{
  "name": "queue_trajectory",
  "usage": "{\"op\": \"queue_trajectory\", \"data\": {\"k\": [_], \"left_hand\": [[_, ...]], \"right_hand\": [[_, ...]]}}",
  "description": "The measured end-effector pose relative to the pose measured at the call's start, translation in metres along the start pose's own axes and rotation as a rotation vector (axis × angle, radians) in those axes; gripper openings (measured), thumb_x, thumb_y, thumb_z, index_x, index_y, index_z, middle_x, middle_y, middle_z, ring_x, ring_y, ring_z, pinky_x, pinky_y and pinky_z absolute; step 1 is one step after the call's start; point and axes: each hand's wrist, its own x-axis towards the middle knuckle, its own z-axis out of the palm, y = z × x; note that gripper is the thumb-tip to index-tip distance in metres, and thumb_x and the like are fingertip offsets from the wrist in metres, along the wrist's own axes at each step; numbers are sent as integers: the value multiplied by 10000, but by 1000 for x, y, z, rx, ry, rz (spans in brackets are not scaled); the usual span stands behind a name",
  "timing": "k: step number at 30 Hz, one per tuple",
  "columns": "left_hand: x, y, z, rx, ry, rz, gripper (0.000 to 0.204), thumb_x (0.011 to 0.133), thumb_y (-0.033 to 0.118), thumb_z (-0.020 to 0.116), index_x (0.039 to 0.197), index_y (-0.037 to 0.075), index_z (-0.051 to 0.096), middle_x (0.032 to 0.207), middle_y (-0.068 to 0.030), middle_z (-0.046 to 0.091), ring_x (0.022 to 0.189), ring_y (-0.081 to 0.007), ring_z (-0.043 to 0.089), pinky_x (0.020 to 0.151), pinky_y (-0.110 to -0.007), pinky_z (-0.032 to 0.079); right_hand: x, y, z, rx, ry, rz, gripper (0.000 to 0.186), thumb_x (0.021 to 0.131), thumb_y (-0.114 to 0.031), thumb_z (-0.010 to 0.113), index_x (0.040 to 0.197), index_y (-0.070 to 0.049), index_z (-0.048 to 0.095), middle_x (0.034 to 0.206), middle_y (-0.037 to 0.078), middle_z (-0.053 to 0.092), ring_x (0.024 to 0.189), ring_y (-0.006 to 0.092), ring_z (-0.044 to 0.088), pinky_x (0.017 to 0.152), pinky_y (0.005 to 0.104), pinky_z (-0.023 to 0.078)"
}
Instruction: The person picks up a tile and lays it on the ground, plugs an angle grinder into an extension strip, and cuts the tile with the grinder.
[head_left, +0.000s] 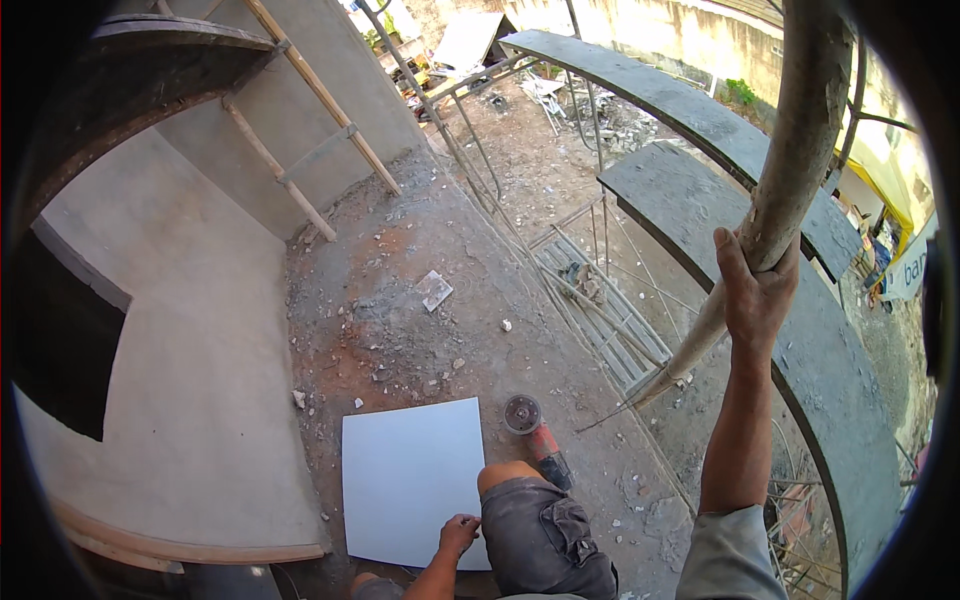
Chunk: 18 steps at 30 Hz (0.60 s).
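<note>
My right hand (755, 290) is wrapped round a thick upright pole (795, 130) at the right, with my arm stretched out to it. Low in the middle, my left hand (458, 535) is closed beside my bent knee (510, 478), over the white square sheet (410, 460) lying on the dusty concrete floor; a small dark thing shows at its fingertips, too small to name. An angle grinder (540, 440) with a red and dark body and a round disc lies just right of the sheet, by my knee.
Plastered walls (200, 350) with a dark opening and wooden poles (320, 110) stand at the left. A ledge (580, 350) drops toward scaffold planks (700, 120), metal frames (620, 320) and rubble-strewn ground below on the right. Broken tile (434, 290) and debris dot the floor.
</note>
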Motion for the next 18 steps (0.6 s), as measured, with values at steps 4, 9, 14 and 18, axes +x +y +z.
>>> {"op": "queue_trajectory", "data": {"k": [4,9,14,18], "left_hand": [[-6,-6,0,-24,12,4,400,862,378,630,1046,24,653,914,-103,706,757,-181,696,739,-319,529],[-15,-16,-3,-47,27,3,403,855,393,639,1036,34,655,897,-99,704,740,-179,688,731,-317,526],[-21,-29,-14,-119,66,-6,416,853,408,644,1051,43,650,882,-93,701,754,-170,686,730,-316,525],[-24,-41,-35,-135,121,29,433,858,439,627,1075,64,641,967,-116,699,879,-226,678,794,-348,518]], "right_hand": [[0,2,3,1,49,4,476,796,-215,757,1162,-1,541,942,64,601,829,145,570,782,291,469],[0,2,1,-80,41,84,504,809,-270,754,1167,12,538,1017,81,608,921,152,576,845,293,455],[3,40,-10,-98,-2,-65,514,817,-316,741,1168,10,554,963,70,610,869,155,585,816,298,449],[26,90,-26,-262,-7,144,561,805,-434,740,1087,34,615,902,87,642,859,180,608,814,312,459]]}}
